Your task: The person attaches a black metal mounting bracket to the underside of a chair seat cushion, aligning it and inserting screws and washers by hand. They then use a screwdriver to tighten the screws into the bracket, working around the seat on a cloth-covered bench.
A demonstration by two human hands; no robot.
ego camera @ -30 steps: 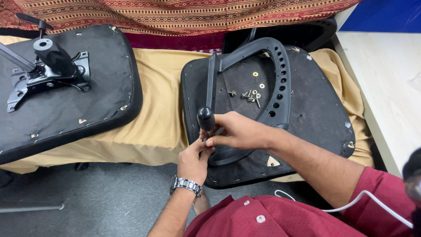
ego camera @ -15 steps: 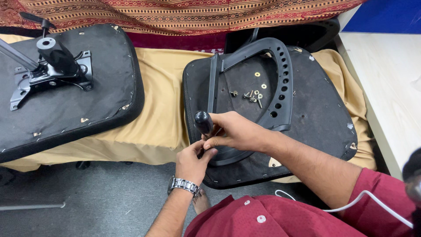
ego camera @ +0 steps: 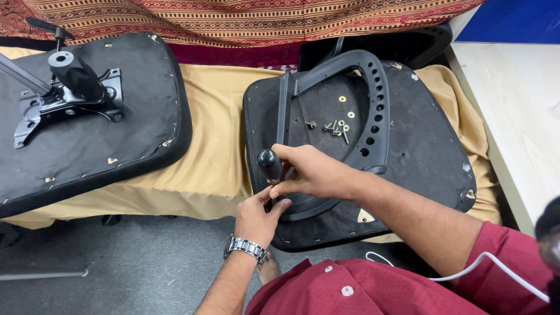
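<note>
A black upturned chair seat [ego camera: 426,169] lies on a tan cloth in front of me. A black plastic armrest frame [ego camera: 376,111] rests on it. My right hand [ego camera: 312,172] grips the black handle of a screwdriver [ego camera: 269,164], which stands upright at the frame's near left corner. My left hand [ego camera: 256,216], with a metal watch on the wrist, pinches the tool's shaft just below the handle. Several loose screws and washers [ego camera: 338,127] lie on the seat inside the frame.
A second upturned chair seat [ego camera: 116,140] with a metal tilt mechanism [ego camera: 70,93] and gas-lift socket lies at the left. A patterned red cloth [ego camera: 233,17] runs along the back. A pale wooden surface [ego camera: 519,111] is at the right, grey floor [ego camera: 116,268] below.
Both hands and the screwdriver stay at the frame's corner; my right hand has shifted slightly on the handle, as in turning it.
</note>
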